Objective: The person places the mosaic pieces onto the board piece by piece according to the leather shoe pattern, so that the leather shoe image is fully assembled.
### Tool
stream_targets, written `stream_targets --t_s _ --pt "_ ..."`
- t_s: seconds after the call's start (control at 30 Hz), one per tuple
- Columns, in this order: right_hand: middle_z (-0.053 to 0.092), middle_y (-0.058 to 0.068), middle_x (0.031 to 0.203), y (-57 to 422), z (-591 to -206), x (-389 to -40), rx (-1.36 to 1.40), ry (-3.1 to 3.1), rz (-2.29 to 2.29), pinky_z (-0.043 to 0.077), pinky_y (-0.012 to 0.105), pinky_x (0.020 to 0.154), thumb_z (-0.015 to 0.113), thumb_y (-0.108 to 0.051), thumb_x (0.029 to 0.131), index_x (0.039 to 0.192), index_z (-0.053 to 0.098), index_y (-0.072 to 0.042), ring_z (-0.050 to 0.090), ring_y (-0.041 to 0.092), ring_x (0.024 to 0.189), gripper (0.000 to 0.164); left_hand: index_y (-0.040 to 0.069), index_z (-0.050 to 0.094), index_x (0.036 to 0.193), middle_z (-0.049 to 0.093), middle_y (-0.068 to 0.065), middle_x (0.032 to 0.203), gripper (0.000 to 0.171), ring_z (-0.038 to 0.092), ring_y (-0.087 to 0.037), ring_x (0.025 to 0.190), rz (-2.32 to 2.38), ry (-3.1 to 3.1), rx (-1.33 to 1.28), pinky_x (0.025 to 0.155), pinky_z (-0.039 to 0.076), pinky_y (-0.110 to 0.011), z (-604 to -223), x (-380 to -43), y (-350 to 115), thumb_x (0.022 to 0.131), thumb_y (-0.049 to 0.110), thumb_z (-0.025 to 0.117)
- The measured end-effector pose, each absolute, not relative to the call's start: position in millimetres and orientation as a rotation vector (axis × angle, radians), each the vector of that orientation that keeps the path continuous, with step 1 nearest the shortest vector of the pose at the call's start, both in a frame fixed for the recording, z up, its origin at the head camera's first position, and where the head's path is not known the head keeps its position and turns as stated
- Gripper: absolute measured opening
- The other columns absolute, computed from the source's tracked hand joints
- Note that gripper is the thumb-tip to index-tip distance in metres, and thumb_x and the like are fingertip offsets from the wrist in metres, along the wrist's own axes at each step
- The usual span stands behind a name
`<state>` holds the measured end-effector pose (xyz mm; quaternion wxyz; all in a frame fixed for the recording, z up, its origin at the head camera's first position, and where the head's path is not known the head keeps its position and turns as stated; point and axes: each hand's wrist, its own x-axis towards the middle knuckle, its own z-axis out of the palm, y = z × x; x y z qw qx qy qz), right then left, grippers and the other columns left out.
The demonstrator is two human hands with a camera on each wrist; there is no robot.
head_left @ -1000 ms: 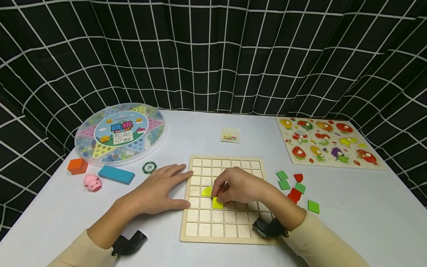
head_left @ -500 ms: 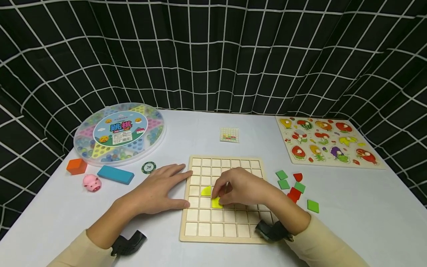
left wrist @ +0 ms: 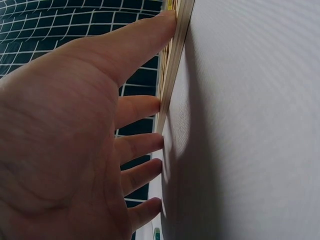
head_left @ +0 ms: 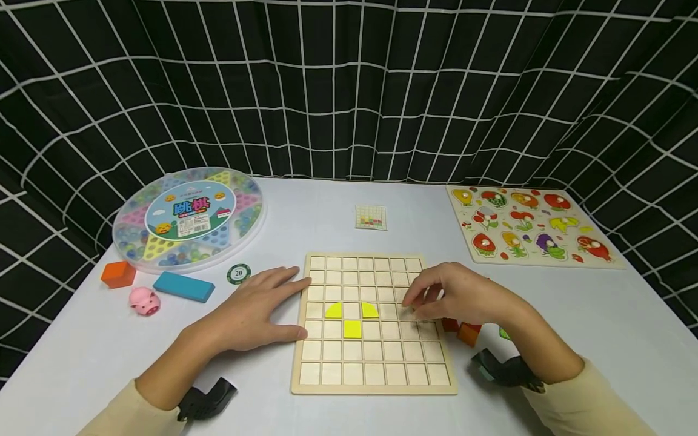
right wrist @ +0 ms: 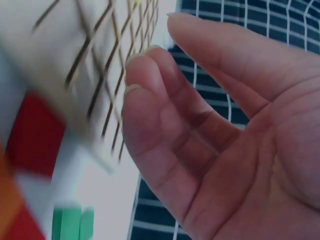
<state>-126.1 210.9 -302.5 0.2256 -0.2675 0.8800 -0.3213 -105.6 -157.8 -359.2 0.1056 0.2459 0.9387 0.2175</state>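
A wooden grid board (head_left: 373, 373) lies flat in the middle of the table. Two yellow quarter-round tiles (head_left: 369, 310) sit in one row of cells, with one cell between them, and a yellow square tile (head_left: 352, 329) occupies the row below. My left hand (head_left: 256, 312) has its fingers spread, thumb and index fingertips resting at the board's left edge; the left wrist view shows them straight against that edge. Over the board's right side, my right hand (head_left: 460, 295) hovers with loosely bent fingers. Nothing sits between thumb and fingertips in the right wrist view.
Red and orange pieces (head_left: 469, 333) and a green tile (head_left: 504, 333) lie right of the board, partly behind my right hand. A small pattern card (head_left: 371, 217), a fruit puzzle (head_left: 537, 227), a Chinese checkers box (head_left: 188, 218), a blue block (head_left: 183, 286), and a pink pig (head_left: 144, 301) stand around.
My right hand has let go of the yellow square tile and moved right, uncovering it and the second quarter-round tile. The left hand stays at the board's edge; the view has shifted slightly.
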Motion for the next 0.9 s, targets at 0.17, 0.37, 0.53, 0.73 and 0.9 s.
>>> stream_targets --t_s 0.17,0.37,0.53,0.73,0.9 --pt "0.074 -0.004 0.096 239 -300 -121 -0.640 2.431 -0.834 0.057 0.025 0.072 0.081 -0.011 0.088 0.098 0.079 -0.018 0.065 0.015 0.086 0.013 0.027 0.047 0.157 0.037 -0.009 0.166 0.085 0.030 -0.040 0.154 0.642 2.767 0.729 0.120 0.025 -0.068 -359 -105 -157 0.086 0.065 0.072" --pt "0.070 -0.001 0.092 264 -304 -114 -0.522 2.392 -0.821 0.055 0.025 0.068 0.082 -0.009 0.086 0.100 0.077 -0.016 0.062 0.015 0.081 0.017 0.027 0.047 0.157 0.036 -0.009 0.167 0.085 0.029 -0.040 0.154 0.643 2.775 0.707 0.121 0.023 -0.068 -358 -104 -158 0.085 0.064 0.074" --pt "0.066 -0.001 0.093 278 -311 -108 -0.495 2.415 -0.774 0.055 0.024 0.068 0.084 -0.005 0.081 0.101 0.077 -0.017 0.060 0.014 0.082 0.024 0.028 0.047 0.157 0.037 -0.009 0.166 0.085 0.030 -0.040 0.154 0.645 2.779 0.710 0.121 0.024 -0.069 -358 -105 -158 0.085 0.065 0.074" --pt "0.060 0.000 0.093 281 -318 -104 -0.494 2.447 -0.755 0.054 0.023 0.068 0.085 -0.002 0.080 0.103 0.075 -0.019 0.058 0.017 0.084 0.031 0.027 0.047 0.157 0.037 -0.009 0.166 0.085 0.030 -0.040 0.154 0.645 2.780 0.717 0.120 0.024 -0.069 -358 -105 -157 0.085 0.064 0.074" --pt "0.060 -0.002 0.092 281 -320 -99 -0.516 2.485 -0.700 0.054 0.023 0.068 0.089 -0.008 0.077 0.099 0.073 -0.023 0.058 0.013 0.080 0.031 0.027 0.047 0.157 0.037 -0.008 0.166 0.084 0.029 -0.039 0.154 0.648 2.776 0.708 0.121 0.024 -0.068 -359 -104 -156 0.085 0.062 0.076"
